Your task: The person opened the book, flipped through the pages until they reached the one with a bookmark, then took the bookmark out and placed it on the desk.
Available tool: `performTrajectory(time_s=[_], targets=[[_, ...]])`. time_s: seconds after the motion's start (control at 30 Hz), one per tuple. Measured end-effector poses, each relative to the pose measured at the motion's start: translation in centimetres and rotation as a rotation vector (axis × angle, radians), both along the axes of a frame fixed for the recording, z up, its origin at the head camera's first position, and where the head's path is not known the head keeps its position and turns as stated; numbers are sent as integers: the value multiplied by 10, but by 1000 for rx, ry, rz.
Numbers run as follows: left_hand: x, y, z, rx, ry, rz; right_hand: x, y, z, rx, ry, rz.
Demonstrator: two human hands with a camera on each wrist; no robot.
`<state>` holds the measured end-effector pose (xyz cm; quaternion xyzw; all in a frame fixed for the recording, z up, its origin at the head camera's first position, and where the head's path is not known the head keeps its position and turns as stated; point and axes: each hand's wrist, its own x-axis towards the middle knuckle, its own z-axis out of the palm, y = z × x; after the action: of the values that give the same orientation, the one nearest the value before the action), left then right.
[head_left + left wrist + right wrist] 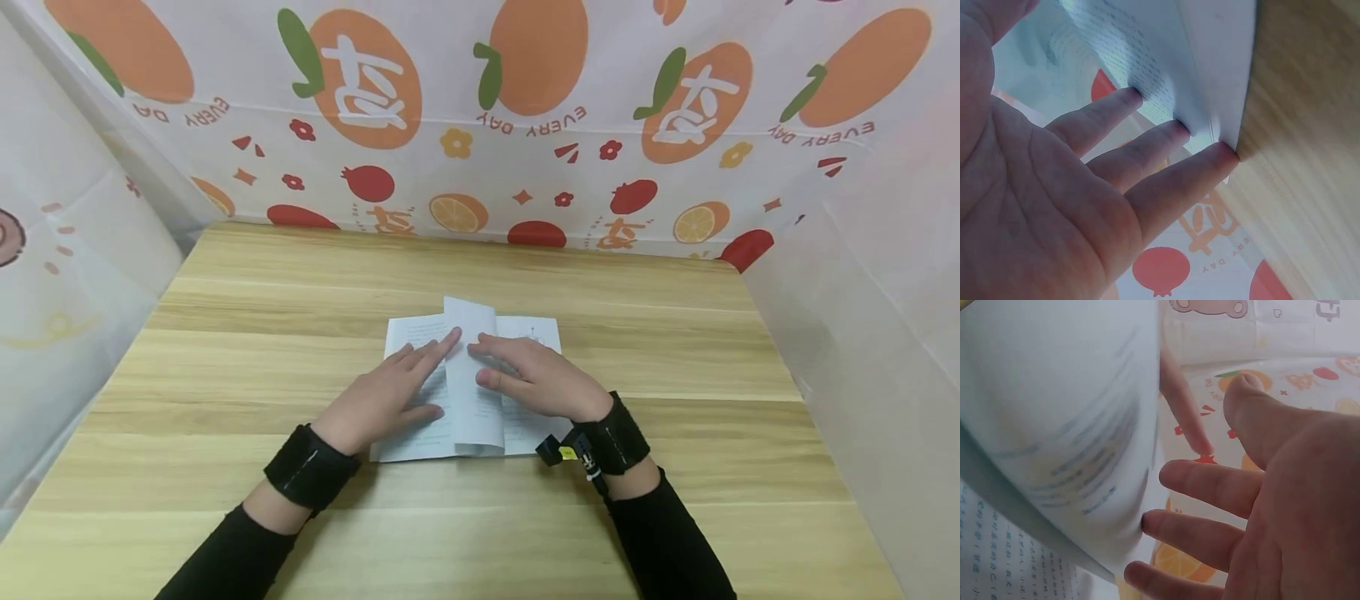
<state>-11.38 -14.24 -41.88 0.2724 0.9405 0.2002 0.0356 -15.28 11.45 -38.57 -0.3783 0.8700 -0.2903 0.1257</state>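
Note:
A thin white booklet (528,433) with printed text lies spread on the table, and one of its leaves (474,408) stands raised between the two hands. My left hand (378,400) reaches over the left-hand page, fingers extended; in the left wrist view its fingertips (1179,128) rest against the paper. From the other side my right hand (551,382) spans the right-hand page with fingers apart and nearly straight. The right wrist view shows the curved, printed leaf (1072,412) with the right fingertips (1154,522) right at its edge.
The wooden table (637,333) extends around the booklet on all sides. A white curtain (540,158) with fruit prints hangs along its back edge, and pale sheets (82,217) hang at the sides. Black bands (311,468) circle both wrists.

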Motion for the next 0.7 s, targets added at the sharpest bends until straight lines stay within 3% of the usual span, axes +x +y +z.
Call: performTrajectory(time_s=[0.37,0.7], targets=[[0,-1,0,-64,40,-54,0,3,-3,-1,-16,-39],[1,-3,-1,-83,77,-31,-13,15,-9,15,18,-139]])
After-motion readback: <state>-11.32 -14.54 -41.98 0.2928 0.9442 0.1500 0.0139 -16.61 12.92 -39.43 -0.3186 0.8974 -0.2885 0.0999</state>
